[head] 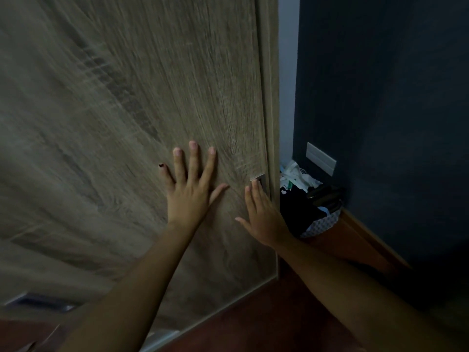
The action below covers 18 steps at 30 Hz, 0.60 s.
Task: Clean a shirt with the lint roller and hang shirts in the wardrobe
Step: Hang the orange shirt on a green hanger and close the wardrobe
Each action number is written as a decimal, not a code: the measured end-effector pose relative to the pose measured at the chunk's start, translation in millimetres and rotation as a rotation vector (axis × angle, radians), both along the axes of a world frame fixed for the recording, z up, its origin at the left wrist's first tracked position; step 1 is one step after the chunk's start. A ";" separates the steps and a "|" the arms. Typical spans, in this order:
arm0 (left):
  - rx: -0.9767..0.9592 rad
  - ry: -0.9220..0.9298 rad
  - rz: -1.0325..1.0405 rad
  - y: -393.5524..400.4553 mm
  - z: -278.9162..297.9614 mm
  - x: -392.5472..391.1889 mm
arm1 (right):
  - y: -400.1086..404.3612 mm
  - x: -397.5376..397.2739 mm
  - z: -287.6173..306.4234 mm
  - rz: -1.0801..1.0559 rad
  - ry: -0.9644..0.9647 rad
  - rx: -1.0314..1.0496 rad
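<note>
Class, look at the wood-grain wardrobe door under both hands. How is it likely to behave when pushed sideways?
The wardrobe door is a broad flat panel, so it probably stays stiff and feels fairly heavy. The left hand lies flat with spread fingers, which may slip on the smooth face. The right hand reaches the recessed pull near the edge, likely the surer purchase.

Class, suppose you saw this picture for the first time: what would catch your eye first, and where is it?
Two bare hands on the big wood-grain wardrobe door: the left hand flat with fingers spread, mid-frame, the right hand beside it, fingertips at a small metal handle near the door's right edge. To the right, a basket of clothes stands against a dark blue wall.
</note>
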<state>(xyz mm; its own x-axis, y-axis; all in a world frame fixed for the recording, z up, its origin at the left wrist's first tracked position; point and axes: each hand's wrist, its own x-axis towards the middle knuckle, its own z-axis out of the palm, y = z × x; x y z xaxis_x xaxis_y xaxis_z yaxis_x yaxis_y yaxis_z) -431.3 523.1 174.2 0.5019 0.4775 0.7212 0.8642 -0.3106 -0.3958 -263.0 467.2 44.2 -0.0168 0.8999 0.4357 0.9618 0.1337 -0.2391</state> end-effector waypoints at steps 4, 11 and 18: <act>0.019 0.019 0.019 0.8 -0.2 -0.2 | 2.9 -4.1 -1.7 -0.036 0.012 -0.026; -0.027 0.027 0.038 -0.3 1.0 0.3 | 2.0 -5.1 0.1 -0.055 -0.006 -0.066; -0.193 0.036 0.083 -33.3 21.2 2.8 | -20.8 -9.1 19.0 -0.040 -0.037 -0.128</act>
